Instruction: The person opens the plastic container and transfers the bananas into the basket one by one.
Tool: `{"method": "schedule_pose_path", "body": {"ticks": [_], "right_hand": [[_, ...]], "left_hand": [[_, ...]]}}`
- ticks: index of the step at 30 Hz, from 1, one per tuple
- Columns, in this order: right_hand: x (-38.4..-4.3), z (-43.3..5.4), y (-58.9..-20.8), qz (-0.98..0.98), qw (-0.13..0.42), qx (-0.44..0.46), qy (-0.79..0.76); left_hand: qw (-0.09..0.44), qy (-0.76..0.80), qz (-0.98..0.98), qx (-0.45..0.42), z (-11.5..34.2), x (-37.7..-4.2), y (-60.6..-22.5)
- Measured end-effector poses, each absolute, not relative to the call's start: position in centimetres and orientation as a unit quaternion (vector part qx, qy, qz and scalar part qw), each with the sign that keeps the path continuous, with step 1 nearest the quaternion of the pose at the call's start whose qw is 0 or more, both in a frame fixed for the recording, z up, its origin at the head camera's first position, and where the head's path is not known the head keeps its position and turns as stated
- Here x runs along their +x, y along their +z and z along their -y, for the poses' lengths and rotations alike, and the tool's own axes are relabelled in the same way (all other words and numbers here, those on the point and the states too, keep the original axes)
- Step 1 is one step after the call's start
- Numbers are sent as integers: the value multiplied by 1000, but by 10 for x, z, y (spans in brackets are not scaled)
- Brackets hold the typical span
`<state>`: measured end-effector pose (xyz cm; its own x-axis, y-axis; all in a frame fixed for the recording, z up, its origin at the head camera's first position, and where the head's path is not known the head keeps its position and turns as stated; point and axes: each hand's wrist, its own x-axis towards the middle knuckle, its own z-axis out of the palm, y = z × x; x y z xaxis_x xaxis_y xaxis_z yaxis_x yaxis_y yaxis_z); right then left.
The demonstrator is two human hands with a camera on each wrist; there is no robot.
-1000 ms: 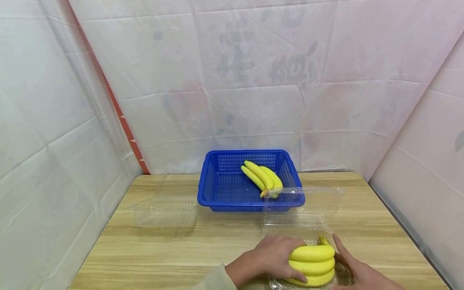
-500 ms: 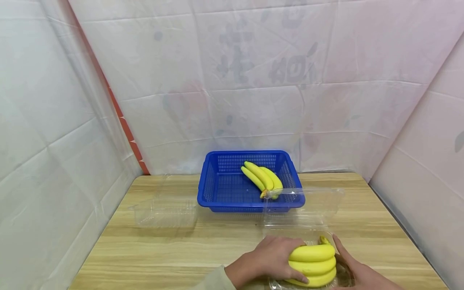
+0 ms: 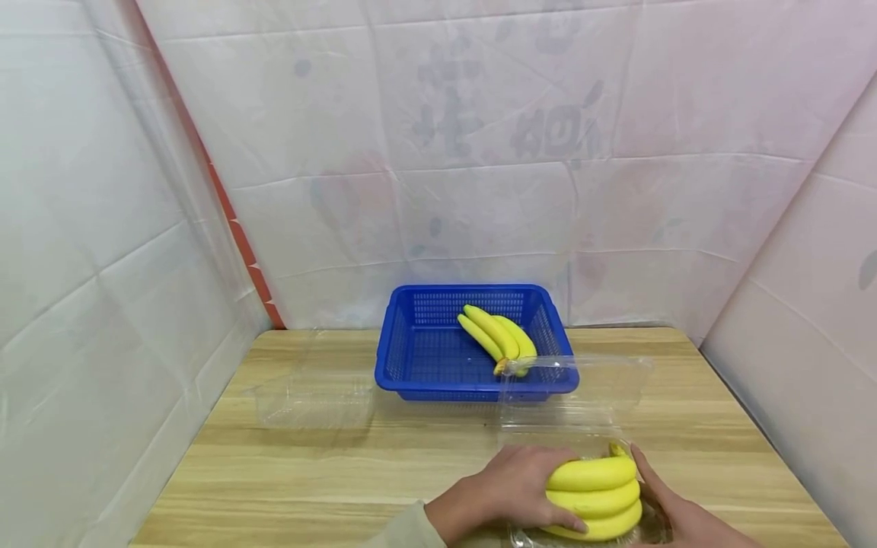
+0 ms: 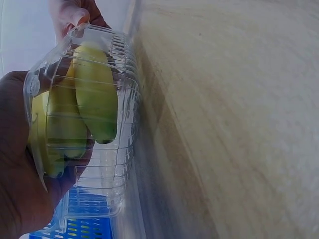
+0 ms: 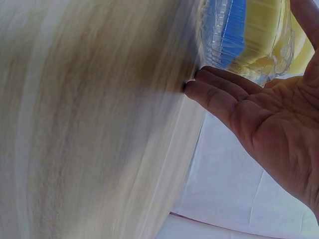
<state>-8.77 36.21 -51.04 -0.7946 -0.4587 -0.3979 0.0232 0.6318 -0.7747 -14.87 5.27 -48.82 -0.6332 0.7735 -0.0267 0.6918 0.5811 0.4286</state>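
My left hand grips a bunch of yellow bananas at its left end, thumb on the near side and fingers on the far side. The bunch lies in a clear plastic clamshell box, its stem pointing to the far right. Behind the bunch, the box's hinged lid stands raised. My right hand is at the right wall of the box; in the right wrist view its fingers extend nearly straight beside the plastic, with the thumb apart. Part of the box is hidden by the hands and fruit.
At the back of the wooden table stands a blue mesh basket holding a second banana bunch. A further open clear plastic box is at the left. Pale sheets enclose the table's back and sides.
The bananas have shifted slightly to the right within the box, closer to my right hand, and turned a little. Both hands stay in nearly the same place.
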Motion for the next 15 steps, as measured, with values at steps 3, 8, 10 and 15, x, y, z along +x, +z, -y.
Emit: {"method": "schedule_pose_path", "body": {"ticks": [3,8,10,15], "right_hand": [[-87,-363,-513,-862,275,-145,-400],[-86,-362,-514,-869,253,-150,-399],[-85,-361,-514,-871,246,-147,-399],[-84,-361,-517,-884,218,-160,-382]], "left_hand": [[110,205,-879,415,-52,-149,-487],[112,224,-878,408,-50,-150,-483],[110,229,-879,404,-49,-150,-481],[108,246,-878,396,-46,-152,-477]]}}
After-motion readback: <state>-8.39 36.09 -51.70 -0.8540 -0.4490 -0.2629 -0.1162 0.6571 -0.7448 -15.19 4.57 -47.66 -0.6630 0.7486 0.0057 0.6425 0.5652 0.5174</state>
